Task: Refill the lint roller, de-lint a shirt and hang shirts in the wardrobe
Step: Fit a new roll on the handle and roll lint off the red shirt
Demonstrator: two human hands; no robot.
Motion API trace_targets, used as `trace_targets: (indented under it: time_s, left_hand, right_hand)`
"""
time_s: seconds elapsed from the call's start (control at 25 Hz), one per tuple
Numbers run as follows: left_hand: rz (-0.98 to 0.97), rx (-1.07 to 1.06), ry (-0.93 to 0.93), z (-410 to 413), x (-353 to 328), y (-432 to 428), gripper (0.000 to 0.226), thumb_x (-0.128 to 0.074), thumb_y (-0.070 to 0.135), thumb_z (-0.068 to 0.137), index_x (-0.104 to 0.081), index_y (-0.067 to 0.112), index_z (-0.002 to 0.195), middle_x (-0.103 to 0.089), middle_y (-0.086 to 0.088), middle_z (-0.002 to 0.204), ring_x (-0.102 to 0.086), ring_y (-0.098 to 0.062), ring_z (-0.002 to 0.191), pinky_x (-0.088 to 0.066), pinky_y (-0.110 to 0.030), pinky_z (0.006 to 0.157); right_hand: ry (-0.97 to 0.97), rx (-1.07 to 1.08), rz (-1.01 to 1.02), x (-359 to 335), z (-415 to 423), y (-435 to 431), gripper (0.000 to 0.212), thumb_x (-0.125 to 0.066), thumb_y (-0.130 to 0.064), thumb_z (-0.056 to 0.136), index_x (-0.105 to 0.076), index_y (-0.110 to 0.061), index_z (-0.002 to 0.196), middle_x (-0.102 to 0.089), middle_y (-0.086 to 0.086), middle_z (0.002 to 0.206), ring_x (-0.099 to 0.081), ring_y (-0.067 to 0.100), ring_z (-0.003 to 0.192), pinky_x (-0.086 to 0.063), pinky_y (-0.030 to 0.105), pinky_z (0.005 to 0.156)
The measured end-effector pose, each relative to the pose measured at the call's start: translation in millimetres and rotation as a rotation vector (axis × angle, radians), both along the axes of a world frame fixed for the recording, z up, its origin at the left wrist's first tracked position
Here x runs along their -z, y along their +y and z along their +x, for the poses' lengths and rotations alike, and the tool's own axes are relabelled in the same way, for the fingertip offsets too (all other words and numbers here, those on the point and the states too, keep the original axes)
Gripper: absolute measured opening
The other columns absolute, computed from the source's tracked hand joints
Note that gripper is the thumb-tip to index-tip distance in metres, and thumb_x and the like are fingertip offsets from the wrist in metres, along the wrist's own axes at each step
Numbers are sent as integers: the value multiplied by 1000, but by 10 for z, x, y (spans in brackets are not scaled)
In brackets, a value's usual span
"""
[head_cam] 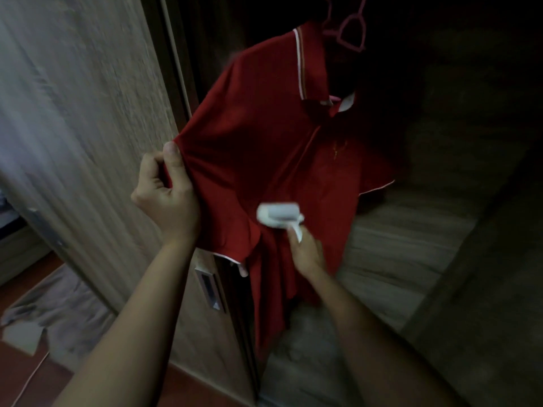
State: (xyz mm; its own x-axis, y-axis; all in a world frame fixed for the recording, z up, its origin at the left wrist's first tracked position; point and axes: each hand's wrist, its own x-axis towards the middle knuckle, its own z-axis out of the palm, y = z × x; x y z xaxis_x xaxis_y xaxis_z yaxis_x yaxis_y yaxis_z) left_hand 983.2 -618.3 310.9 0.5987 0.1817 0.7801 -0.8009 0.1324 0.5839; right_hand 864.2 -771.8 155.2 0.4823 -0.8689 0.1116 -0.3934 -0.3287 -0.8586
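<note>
Red polo shirt [264,148] with white piping on collar and sleeve hems hangs from a pink hanger [349,33] at the top of the wardrobe [440,230] opening, its front facing the camera. Its long axis runs from the collar at upper right down to the hem at lower left, so the garment leans on a diagonal instead of hanging plumb. The left hand [166,192] is clamped on the shirt's left shoulder seam, thumb on top and fingers curled behind, drawing that side out toward the wooden door [88,127] and pulling the cloth taut.

The right hand [307,251] is closed round the handle of the white lint roller [279,214], whose drum lies roughly crosswise against the lower chest of the shirt, just right of the button placket, handle pointing down toward the wrist. The roller is blurred.

Left of the shirt, the door's edge stands close behind the stretched shoulder, with a recessed metal pull [210,289] low on it. To the right and behind, the wardrobe interior is dark and open, with a pale wood-grain shelf [396,245] below the right sleeve. A grey garment [58,312] lies on the reddish floor [35,383] at lower left.
</note>
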Motion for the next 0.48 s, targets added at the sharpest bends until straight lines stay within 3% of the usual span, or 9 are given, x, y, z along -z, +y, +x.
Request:
trace_targets:
  time_s: [0.16, 0.32, 0.48]
  left_hand:
    - [-6, -41, -2, -3, 6, -27, 30, -50, 31, 96, -50, 15, 69, -49, 25, 54, -41, 5, 50, -29, -9, 54]
    - [10, -67, 21, -15, -1, -23, 28, -49, 33, 96, -46, 22, 71, -48, 25, 54, -40, 5, 49, -29, -11, 54]
    - [-15, -73, 27, 1, 1, -54, 31, -49, 36, 97, -50, 19, 70, -49, 27, 55, -40, 6, 50, -29, -14, 55]
  right_hand:
    - [154, -13, 99, 407, -175, 110, 47, -34, -48, 96, -52, -17, 126, -64, 15, 118, -58, 35, 110, -43, 32, 85]
    - [-33, 159, 14, -343, -223, -551, 45, -37, -48, 95, -56, -15, 119, -65, 20, 112, -59, 39, 106, -43, 34, 83]
    - [-126, 184, -118, -1239, -338, -971, 44, -35, -46, 97, -54, -15, 123, -64, 15, 107, -59, 32, 101, -34, 27, 72]
